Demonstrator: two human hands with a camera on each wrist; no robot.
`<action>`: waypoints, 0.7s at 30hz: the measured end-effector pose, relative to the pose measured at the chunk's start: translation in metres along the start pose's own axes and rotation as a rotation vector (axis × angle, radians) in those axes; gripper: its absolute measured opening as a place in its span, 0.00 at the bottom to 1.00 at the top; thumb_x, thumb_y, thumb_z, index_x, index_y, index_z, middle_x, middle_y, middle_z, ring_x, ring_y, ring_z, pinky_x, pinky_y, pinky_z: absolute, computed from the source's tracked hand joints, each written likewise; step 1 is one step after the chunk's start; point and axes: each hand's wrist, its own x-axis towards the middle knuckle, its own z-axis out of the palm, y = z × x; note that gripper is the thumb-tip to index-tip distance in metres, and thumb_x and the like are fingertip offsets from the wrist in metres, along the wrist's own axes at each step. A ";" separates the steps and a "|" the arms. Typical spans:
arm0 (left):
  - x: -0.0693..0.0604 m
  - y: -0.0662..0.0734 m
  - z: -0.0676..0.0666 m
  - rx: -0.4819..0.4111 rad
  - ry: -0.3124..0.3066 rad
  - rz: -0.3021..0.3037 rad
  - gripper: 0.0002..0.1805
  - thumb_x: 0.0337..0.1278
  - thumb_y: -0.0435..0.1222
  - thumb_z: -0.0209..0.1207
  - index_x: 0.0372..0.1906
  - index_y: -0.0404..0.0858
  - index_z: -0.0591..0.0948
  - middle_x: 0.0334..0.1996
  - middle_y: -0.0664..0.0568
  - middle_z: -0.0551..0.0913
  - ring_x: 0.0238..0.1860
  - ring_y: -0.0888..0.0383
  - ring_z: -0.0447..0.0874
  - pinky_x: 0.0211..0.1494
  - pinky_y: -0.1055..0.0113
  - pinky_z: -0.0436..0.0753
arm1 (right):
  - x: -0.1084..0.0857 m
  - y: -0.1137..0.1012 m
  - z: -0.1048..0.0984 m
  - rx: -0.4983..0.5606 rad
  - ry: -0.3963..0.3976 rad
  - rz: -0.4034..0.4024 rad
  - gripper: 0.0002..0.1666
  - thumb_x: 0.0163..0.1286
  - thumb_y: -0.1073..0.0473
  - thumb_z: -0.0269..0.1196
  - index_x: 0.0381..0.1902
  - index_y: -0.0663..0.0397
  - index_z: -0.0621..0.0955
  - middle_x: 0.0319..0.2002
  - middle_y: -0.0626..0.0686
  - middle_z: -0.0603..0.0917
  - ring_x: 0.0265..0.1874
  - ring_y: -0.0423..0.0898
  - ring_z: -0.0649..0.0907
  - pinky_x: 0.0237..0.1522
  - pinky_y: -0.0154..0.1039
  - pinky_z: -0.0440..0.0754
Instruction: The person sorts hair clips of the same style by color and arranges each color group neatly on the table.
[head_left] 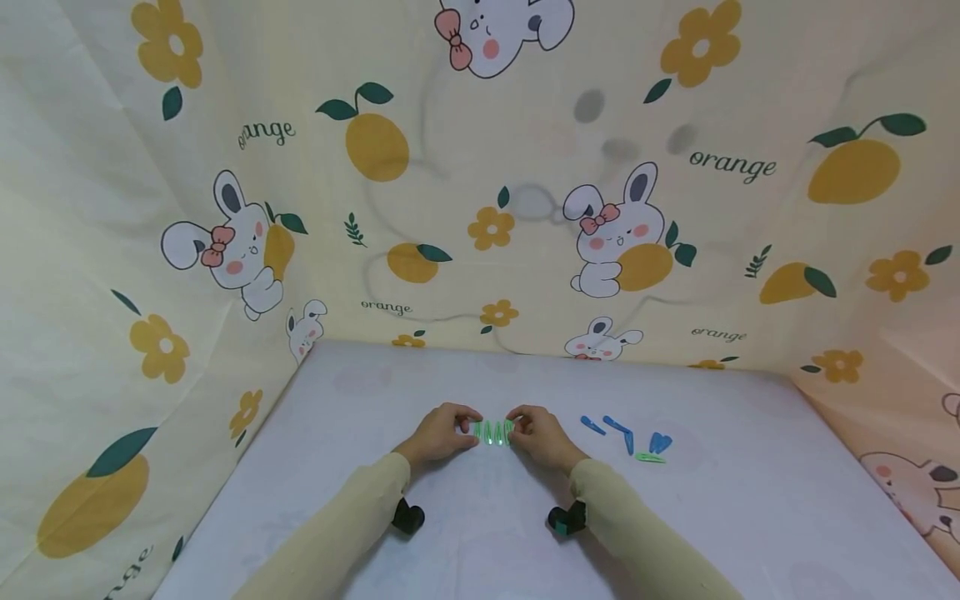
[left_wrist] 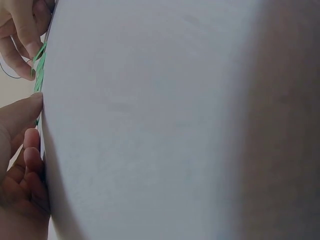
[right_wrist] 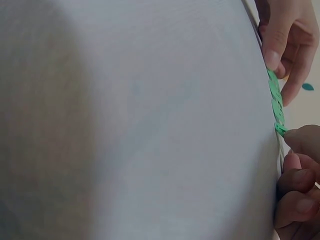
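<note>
Several green snap hair clips stand side by side in a short row on the white table. My left hand pinches the leftmost clip by its two ends, between thumb and fingertips. At the right end of the row, my right hand pinches another green hair clip, which is tilted against its neighbours in the right wrist view. The left wrist view has the clips nearly edge-on, and fingers partly cover them.
Right of my right hand lie several blue hair clips, a blue heart-shaped piece or pair and one loose green clip. A printed cloth borders the table at the back and sides.
</note>
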 end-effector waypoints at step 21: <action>-0.002 0.003 -0.001 0.000 -0.001 -0.002 0.20 0.57 0.34 0.69 0.56 0.40 0.84 0.31 0.55 0.77 0.34 0.60 0.71 0.46 0.63 0.69 | -0.002 -0.003 0.003 -0.038 0.018 0.017 0.13 0.67 0.67 0.64 0.49 0.60 0.83 0.31 0.50 0.78 0.30 0.42 0.75 0.30 0.32 0.71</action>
